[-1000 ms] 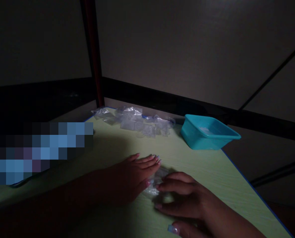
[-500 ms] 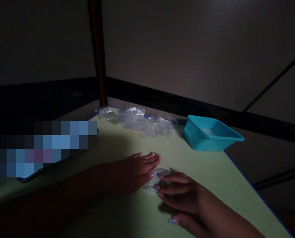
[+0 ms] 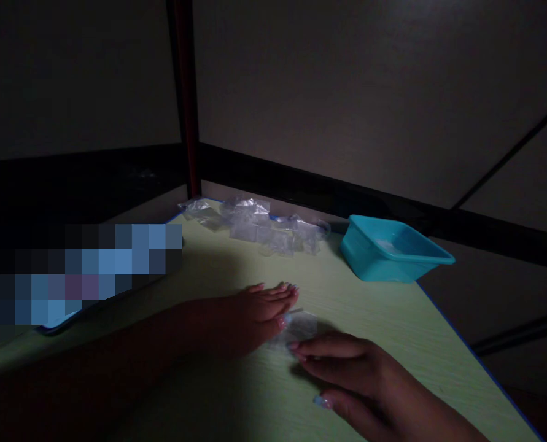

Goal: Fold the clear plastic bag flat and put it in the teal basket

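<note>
Could crease flat, clear plastic film [image 3: 305, 324] by pressing unevenly. Touching lightly with left fingers [image 3: 273, 301] and right fingers [image 3: 340, 345] extended.

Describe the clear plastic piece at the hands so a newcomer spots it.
On the green table, find the left hand and right hand. The clear plastic piece lies alone between them, apart from the clustered plastic pieces farther back.
</note>
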Available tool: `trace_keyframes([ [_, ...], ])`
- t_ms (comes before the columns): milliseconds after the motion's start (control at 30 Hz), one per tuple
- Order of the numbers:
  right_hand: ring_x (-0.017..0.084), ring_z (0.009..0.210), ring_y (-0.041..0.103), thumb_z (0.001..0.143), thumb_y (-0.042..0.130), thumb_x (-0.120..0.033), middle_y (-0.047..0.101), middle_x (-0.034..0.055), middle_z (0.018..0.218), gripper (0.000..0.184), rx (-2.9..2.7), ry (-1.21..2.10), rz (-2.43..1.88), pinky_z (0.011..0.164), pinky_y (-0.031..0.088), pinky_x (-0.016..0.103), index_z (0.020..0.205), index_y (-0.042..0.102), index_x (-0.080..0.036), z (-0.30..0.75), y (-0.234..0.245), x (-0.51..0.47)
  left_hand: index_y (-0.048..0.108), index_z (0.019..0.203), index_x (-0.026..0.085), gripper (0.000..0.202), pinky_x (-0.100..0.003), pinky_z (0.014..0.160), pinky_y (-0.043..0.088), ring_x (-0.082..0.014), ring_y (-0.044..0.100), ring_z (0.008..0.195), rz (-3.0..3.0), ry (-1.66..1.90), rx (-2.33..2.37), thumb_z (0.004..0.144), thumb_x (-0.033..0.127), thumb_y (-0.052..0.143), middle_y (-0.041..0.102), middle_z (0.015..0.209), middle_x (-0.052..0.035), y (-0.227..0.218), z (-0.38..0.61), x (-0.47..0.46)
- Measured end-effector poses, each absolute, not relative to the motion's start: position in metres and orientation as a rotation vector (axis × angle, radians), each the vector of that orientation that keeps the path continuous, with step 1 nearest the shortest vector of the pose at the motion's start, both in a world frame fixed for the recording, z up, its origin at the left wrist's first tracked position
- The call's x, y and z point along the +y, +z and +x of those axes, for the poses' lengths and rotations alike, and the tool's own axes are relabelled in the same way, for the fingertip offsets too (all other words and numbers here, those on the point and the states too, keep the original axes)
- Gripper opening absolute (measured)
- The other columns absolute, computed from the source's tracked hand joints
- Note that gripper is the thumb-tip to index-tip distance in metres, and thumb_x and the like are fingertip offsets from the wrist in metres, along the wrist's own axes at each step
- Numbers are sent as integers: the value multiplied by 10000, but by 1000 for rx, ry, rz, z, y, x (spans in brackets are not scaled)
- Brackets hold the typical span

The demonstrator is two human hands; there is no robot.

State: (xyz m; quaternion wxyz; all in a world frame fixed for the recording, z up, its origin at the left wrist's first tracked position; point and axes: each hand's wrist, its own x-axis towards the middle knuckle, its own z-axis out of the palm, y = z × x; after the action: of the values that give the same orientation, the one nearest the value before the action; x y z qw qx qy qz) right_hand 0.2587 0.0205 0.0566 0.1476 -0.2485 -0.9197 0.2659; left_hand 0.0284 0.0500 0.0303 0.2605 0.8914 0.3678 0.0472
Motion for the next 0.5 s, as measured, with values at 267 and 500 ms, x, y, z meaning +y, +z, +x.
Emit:
trace_keyframes([
  [267,188,1036,546,831,509,-192,616,95,1078,259,-2603,869,-691,881,456,311,1065,622,-201,261,54,22,117,1401,187,496,-409,1076,110,-190,85,1335,2421,130,975,942,357,190,92,1461,-47,35,29,50],
  [500,195,1022,551,811,536,-195,634,97,1027,225,-2566,793,-666,871,464,313,1018,625,-197,259,55,22,107,1402,183,516,-420,1075,109,-187,79,1334,2426,121,991,934,377,207,92,1458,-59,34,29,48],
])
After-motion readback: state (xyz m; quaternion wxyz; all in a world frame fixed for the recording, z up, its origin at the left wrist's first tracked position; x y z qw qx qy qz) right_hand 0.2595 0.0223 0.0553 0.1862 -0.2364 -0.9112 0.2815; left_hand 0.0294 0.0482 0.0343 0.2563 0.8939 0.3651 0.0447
